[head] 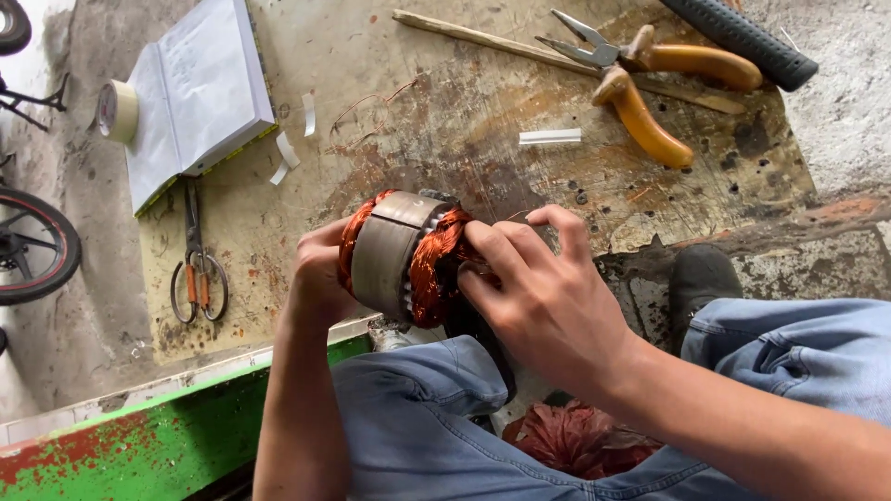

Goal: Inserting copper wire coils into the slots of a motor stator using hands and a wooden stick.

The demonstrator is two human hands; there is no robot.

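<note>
1. Risk: the fine copper strand pinched by the right hand (548, 297) may snap or lose its enamel if pulled hard against the metal core edge.
2. Risk: the motor stator (401, 255) is held in the air above the knees; a slackened left hand (320, 274) could let it roll off toward the floor.
3. Grip state: left hand is wrapped closed around the stator's far end; right-hand fingers (506, 243) are closed on the winding at the near end.
4. Location: the stator sits at frame centre, above the worn board (445, 102).
5. Appearance: grey laminated steel band, bundled orange-red copper coils bulging from both ends.
6. Pliers (650, 79) lie at the upper right, scissors (195, 264) at the left.
</note>
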